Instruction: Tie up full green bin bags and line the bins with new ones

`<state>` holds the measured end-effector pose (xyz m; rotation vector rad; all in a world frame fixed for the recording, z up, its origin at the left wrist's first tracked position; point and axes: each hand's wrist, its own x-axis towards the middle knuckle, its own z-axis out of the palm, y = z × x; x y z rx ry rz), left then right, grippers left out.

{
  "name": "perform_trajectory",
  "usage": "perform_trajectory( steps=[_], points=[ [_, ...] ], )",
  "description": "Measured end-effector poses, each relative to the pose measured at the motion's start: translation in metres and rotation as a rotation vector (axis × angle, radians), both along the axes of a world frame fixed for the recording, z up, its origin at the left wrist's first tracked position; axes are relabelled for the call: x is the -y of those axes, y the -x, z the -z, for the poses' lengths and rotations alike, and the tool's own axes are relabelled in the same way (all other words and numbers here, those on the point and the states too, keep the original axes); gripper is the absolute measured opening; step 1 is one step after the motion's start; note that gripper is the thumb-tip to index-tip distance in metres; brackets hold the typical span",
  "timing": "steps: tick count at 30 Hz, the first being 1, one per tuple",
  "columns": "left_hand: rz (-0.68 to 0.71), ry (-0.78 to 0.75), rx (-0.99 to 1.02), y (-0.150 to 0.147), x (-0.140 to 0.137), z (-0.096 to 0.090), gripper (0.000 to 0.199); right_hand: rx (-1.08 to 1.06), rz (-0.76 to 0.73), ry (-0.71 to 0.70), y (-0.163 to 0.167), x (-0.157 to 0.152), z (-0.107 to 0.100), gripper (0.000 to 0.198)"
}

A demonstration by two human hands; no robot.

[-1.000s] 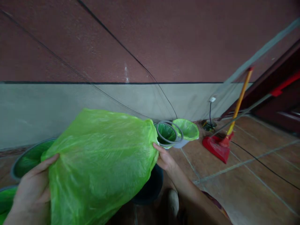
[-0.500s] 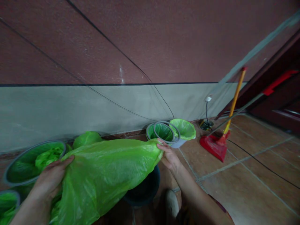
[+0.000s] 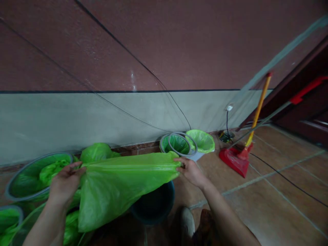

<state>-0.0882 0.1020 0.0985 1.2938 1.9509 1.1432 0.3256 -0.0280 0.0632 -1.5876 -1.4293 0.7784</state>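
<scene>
A green plastic bag [image 3: 123, 184] is stretched out sideways between my two hands, its upper edge pulled nearly straight. My left hand [image 3: 67, 182] pinches its left upper corner. At the other end, the fingers of my right hand [image 3: 191, 171] are closed on the right corner. The bag's body hangs down in a wedge on the left side. Below it stands a dark bucket [image 3: 159, 208], partly covered by the bag, with a dark inside.
Green-lined bins stand at left, one large [image 3: 15, 177] and one small [image 3: 10, 208]. By the wall are two more lined bins, a grey ring [image 3: 169, 145] and a full green bag [image 3: 96, 152]. A red dustpan [image 3: 235, 159] with a yellow handle stands at right; a cable crosses the tiles.
The bag's upper edge has been drawn straighter and tauter between my hands. My left hand has shifted a little right, my right hand slightly right, and the hanging part has narrowed.
</scene>
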Motion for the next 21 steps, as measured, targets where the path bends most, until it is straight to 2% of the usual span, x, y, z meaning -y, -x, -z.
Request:
perform_trajectory(
  steps=[2,4,6,8,10,12,14,17,21],
  points=[
    [0.058,0.027,0.112,-0.002,0.002,-0.003,0.06,0.232,0.006,0.012,-0.003,0.004,0.002,0.035],
    [0.181,0.029,0.103,-0.005,0.006,-0.01,0.059,0.381,0.024,0.039,-0.007,0.006,0.002,0.026],
    [0.355,0.075,0.03,-0.009,0.012,-0.018,0.054,0.459,0.074,0.067,-0.012,0.006,0.002,0.02],
    [0.532,0.165,-0.034,-0.014,0.016,-0.023,0.057,0.451,0.136,0.041,-0.017,0.004,0.001,0.021],
    [0.683,0.237,-0.117,-0.019,0.017,-0.02,0.061,0.36,0.193,-0.047,-0.02,0.003,0.0,0.019],
    [0.754,0.27,-0.264,-0.024,0.016,-0.01,0.055,0.216,0.234,-0.137,-0.021,0.001,-0.002,0.016],
    [0.744,0.268,-0.448,-0.027,0.014,0.003,0.038,0.013,0.257,-0.175,-0.019,0.0,-0.006,0.016],
    [0.704,0.217,-0.675,-0.031,0.01,0.021,0.015,-0.282,0.317,-0.153,-0.014,0.0,-0.017,0.023],
    [0.753,0.176,-0.844,-0.044,0.013,0.033,0.023,-0.35,0.477,-0.23,-0.013,0.002,-0.029,0.032]
  ],
)
